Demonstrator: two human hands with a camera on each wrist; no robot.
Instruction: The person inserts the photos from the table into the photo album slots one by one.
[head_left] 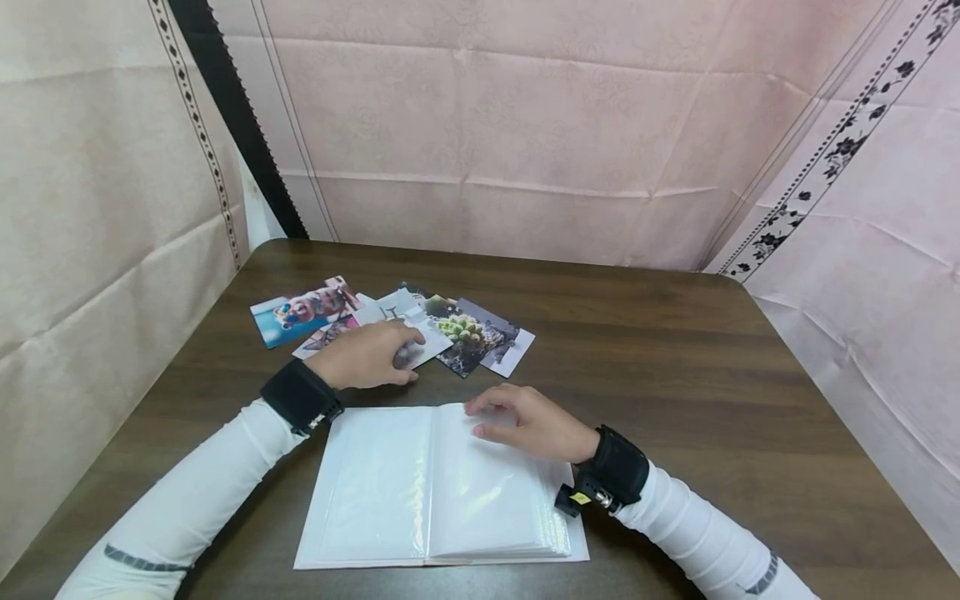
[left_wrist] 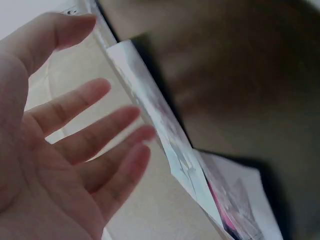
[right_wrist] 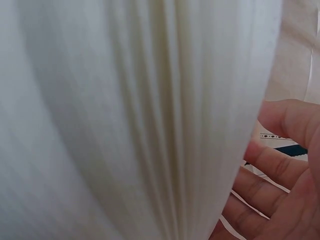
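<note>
An open photo album (head_left: 378,483) with clear plastic sleeves lies flat on the table. My left hand (head_left: 367,354) is over the photos behind the album, its fingers loosely bent and nothing gripped in the left wrist view. Nearest to it is a pale photo (head_left: 431,346), partly hidden under the fingers. My right hand (head_left: 532,423) hovers at the top edge of the album's right page, fingers relaxed and slightly curved. In the right wrist view, the album's stacked sleeves (right_wrist: 150,120) fan out beside the fingers (right_wrist: 272,167).
Left of the pale photo lies a photo with a blue corner (head_left: 303,310). To its right are a succulent photo (head_left: 463,333) and a greyish photo with a white border (head_left: 513,354), overlapping on the brown table (head_left: 675,358). Light curtains (head_left: 525,125) hang around the table.
</note>
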